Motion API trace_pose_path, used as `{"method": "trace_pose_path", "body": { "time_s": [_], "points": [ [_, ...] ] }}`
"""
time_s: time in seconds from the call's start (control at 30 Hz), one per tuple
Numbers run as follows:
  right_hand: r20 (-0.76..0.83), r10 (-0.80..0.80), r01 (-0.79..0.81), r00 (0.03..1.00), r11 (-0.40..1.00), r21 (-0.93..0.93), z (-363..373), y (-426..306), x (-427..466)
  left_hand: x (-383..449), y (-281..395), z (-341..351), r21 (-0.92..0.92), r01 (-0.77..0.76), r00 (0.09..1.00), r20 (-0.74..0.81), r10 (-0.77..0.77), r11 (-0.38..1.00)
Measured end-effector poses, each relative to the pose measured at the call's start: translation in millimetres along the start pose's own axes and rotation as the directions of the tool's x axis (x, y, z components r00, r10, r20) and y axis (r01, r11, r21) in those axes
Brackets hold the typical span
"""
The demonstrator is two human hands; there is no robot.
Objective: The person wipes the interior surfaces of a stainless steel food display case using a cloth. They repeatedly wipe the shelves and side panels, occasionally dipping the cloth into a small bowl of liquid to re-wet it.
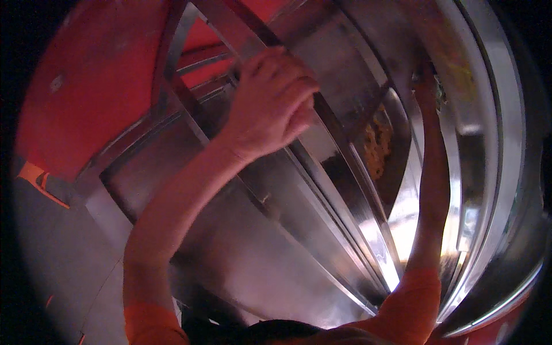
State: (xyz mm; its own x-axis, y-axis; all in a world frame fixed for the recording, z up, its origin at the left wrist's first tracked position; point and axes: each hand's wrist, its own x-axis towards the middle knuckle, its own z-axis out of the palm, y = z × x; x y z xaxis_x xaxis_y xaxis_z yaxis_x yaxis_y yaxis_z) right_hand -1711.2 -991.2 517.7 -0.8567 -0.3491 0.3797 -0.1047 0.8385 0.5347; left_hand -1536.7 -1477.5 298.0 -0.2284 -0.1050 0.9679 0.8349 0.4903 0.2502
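Observation:
My left hand (276, 95) is closed around a metal rail (345, 146) that runs diagonally along stainless-steel equipment. The fingers curl over its far side. My right arm stretches forward, deep between shiny steel walls. At its end my right hand (424, 82) is small and in shadow, beside a steel wall (463, 90). Its fingers are too dark to make out, and whether it holds anything is unclear. Between the two arms lies a mottled orange-brown patch (377, 146) in a dark steel recess. I cannot tell whether it is material or a reflection.
A large red panel (99, 86) stands at the upper left, beside a metal upright (170, 56). Flat steel panels (258, 250) lie close before my body. Beyond them at the left is grey floor (77, 254), with an orange object (36, 179) near the red panel.

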Motion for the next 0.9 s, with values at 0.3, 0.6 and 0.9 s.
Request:
{"method": "trace_pose_path", "body": {
  "time_s": [0.3,0.6,0.9],
  "points": [
    [-0.203,-0.318,0.354,0.926,0.918,0.181,28.0,-125.0,160.0,-5.8,-1.1,46.3,-0.072,-0.051,0.995,-0.094,0.044,0.996],
    [-0.103,-0.417,0.423,0.903,0.905,0.047,35.3,-131.7,118.9,-26.1,-32.5,20.5,-0.123,-0.009,0.998,-0.062,0.002,0.992],
    [-0.035,-0.006,0.001,0.999,0.992,-0.124,-19.0,51.6,-100.5,-23.0,-30.3,15.9,-0.12,-0.018,0.995,-0.104,0.005,0.993]
  ]
}}
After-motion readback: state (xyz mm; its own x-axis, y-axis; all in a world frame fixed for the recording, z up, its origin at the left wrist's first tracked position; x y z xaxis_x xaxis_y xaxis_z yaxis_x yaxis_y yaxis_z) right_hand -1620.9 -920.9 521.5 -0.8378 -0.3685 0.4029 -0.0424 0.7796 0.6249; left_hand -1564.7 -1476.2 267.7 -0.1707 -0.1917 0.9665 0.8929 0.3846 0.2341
